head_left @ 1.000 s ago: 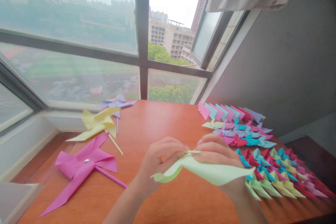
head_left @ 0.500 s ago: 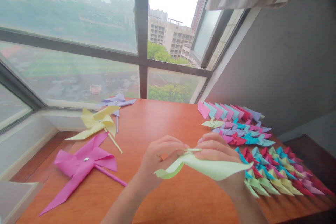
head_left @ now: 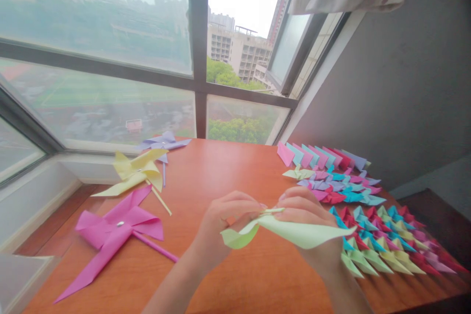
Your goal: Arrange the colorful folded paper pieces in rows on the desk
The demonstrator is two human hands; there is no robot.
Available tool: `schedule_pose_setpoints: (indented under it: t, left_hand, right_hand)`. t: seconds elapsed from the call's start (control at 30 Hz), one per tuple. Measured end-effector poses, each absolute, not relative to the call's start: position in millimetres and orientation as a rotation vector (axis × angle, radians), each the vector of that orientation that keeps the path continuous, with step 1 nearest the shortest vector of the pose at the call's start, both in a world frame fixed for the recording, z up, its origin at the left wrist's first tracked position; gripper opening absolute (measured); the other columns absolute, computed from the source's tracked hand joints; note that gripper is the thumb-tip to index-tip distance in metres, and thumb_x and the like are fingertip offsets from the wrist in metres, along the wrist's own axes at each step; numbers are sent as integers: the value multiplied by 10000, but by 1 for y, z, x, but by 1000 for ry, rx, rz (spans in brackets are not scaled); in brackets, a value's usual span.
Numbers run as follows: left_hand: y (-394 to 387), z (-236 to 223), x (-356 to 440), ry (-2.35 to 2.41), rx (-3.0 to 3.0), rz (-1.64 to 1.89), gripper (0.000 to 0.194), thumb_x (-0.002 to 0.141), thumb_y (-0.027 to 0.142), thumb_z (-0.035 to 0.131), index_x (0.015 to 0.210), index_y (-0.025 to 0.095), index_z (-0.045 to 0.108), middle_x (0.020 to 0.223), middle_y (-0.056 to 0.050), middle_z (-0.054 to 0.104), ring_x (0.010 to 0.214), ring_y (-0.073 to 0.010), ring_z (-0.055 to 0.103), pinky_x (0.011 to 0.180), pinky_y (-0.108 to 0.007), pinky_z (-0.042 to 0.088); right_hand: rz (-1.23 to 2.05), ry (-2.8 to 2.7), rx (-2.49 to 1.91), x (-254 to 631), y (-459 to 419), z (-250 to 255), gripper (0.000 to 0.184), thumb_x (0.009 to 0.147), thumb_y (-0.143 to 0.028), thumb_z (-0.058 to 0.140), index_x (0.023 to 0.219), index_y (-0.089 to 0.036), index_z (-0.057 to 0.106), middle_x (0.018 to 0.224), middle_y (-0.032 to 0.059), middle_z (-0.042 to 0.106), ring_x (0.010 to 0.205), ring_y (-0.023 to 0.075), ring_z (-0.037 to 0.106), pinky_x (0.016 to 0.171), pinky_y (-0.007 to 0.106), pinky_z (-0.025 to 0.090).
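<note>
My left hand (head_left: 228, 217) and my right hand (head_left: 308, 208) are both closed on a light green paper pinwheel (head_left: 307, 233), held above the table. Its paper curls between the hands, with one long pointed blade reaching right across my right wrist and a shorter curled blade under my left fingers. A thin pale green rolled piece (head_left: 273, 211) shows between the fingertips. My fingers hide the pinwheel's far side and centre.
On the left of the brown table (head_left: 224, 167) lie a pink pinwheel (head_left: 110, 223), a yellow pinwheel (head_left: 138, 169) and a lilac pinwheel (head_left: 165, 142). Rows of colourful folded paper pieces (head_left: 382, 235) fill the right side. Windows (head_left: 200, 59) stand behind, one pane swung open.
The left blade of the green pinwheel has shifted a little right and curls more. The pale rolled piece between the fingertips has tilted slightly. Both hands stay in nearly the same place.
</note>
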State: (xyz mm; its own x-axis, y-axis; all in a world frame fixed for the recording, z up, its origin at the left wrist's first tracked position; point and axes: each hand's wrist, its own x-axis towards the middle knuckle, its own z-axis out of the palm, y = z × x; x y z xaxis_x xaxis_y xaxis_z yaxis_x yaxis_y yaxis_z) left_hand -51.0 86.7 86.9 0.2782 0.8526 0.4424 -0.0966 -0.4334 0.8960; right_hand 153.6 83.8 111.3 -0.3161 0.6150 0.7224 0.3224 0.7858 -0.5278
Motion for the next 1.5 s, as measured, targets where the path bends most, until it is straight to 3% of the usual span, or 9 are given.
schedule_pose_setpoints:
  t: [0.3, 0.4, 0.5, 0.73, 0.9, 1.0, 1.1, 1.33, 1.5]
  left_hand:
    - [86, 87, -53, 748, 1708, 1222, 180, 871, 191, 643, 985, 218, 779, 927, -71, 725, 836, -176, 679, 749, -247, 522]
    - [87, 90, -54, 760, 1767, 1170, 211, 885, 169, 603, 979, 232, 781, 914, -59, 727, 823, -165, 670, 743, -233, 509]
    - [89, 92, -54, 746, 1784, 1164, 231, 891, 166, 573, 971, 222, 782, 900, -62, 732, 820, -169, 666, 750, -237, 503]
    - [92, 81, -48, 803, 1686, 1166, 190, 887, 213, 594, 838, 172, 773, 774, -35, 722, 718, -163, 623, 695, -238, 484]
    - [95, 74, -49, 836, 1616, 1008, 244, 913, 286, 567, 933, 140, 763, 852, -46, 730, 760, -177, 617, 684, -243, 481]
    - [98, 72, -54, 860, 1600, 902, 263, 919, 282, 553, 1046, 151, 743, 920, -58, 741, 875, -201, 643, 774, -263, 495]
    - [101, 71, -59, 862, 1600, 797, 265, 897, 268, 568, 1068, 166, 743, 955, -65, 748, 930, -209, 654, 824, -274, 501]
    - [106, 58, -56, 979, 1580, 715, 222, 796, 296, 652, 923, 154, 768, 835, -62, 749, 723, -183, 642, 663, -261, 502]
    - [112, 50, -53, 1080, 1391, 850, 251, 742, 323, 700, 903, 137, 749, 773, -47, 726, 672, -166, 633, 632, -256, 493]
  right_hand:
    - [391, -1820, -786, 147, 80, 108, 204, 782, -69, 701, 879, -232, 626, 833, 9, 688, 850, 183, 624, 762, 352, 530]
    - [525, -1790, -808, 146, 82, 106, 176, 817, -104, 670, 930, -233, 630, 839, 15, 671, 841, 179, 628, 724, 329, 526]
    - [610, -1878, -844, 147, 86, 108, 49, 845, -167, 653, 832, -213, 659, 781, 19, 665, 781, 171, 625, 746, 331, 518]
    - [826, -1804, -1065, 150, 93, 110, 57, 831, -250, 663, 824, -201, 689, 848, 38, 707, 818, 188, 658, 748, 292, 520]
    - [1146, -1680, -1108, 154, 106, 112, 220, 772, -294, 705, 969, -198, 733, 980, 42, 741, 951, 246, 683, 817, 327, 547]
    - [1244, -1560, -1132, 162, 120, 112, 280, 723, -328, 741, 959, -176, 734, 983, 57, 749, 972, 274, 687, 836, 363, 549]
    - [1264, -1479, -1168, 169, 133, 111, 363, 684, -346, 771, 994, -165, 715, 1036, 71, 743, 1002, 278, 681, 853, 370, 544]
    - [1314, -1447, -1212, 176, 147, 105, 554, 717, -423, 748, 1198, -175, 630, 1245, 103, 661, 1145, 257, 622, 930, 357, 507]
    - [904, -1185, -1420, 183, 142, 83, 515, 842, -580, 538, 1103, -145, 628, 1111, 119, 698, 1040, 230, 654, 841, 320, 521]
